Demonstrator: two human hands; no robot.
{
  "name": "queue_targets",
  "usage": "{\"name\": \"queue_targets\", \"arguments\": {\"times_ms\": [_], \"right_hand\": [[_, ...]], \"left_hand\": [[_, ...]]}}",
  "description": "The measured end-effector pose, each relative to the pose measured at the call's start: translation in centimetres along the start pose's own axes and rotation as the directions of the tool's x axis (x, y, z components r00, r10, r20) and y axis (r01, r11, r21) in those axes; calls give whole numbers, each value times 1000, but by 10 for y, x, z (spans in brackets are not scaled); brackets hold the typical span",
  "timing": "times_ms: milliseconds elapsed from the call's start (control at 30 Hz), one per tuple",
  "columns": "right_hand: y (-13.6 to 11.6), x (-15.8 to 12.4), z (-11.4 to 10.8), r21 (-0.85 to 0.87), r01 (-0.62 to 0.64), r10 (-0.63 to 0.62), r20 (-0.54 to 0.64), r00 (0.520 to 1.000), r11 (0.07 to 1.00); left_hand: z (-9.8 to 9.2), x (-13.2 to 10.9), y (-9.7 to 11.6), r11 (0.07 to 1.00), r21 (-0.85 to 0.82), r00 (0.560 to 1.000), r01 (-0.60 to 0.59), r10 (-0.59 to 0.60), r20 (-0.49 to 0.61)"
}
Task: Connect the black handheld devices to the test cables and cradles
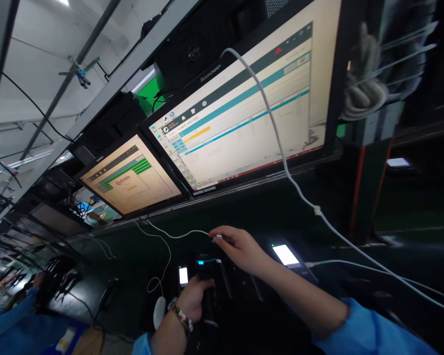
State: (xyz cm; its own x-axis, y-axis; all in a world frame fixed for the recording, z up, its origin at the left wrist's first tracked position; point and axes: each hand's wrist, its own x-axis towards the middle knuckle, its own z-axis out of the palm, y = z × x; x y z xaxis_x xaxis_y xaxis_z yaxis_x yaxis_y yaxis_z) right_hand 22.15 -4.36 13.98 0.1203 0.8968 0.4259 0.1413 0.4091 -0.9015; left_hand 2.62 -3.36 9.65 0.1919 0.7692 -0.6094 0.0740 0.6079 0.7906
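Observation:
My right hand (244,249) pinches the small plug of a white cable (185,233) between thumb and fingers, above the dark worktop. Below it, my left hand (192,298), a beaded bracelet on its wrist, is closed around a black handheld device (209,296). Part of that device is lost in the dark. Just left of it lies a device with a lit white screen (183,275). Beside my left wrist rests a white mouse (159,312). Under my right forearm lies another lit device (285,254) with a white cable plugged in.
A large Lenovo monitor (244,123) and a smaller monitor (131,175) stand along the back. A white cable (277,133) hangs across the large screen. Grey gloves (366,79) hang at the right. At the far left a co-worker's blue sleeve (13,310) shows.

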Motion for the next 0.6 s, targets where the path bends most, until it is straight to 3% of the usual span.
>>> {"name": "queue_targets", "arguments": {"times_ms": [600], "right_hand": [[-3,-2,5,10,6,-6,11,1000,1000]], "left_hand": [[-13,0,-1,999,-34,996,4,-1,84]]}}
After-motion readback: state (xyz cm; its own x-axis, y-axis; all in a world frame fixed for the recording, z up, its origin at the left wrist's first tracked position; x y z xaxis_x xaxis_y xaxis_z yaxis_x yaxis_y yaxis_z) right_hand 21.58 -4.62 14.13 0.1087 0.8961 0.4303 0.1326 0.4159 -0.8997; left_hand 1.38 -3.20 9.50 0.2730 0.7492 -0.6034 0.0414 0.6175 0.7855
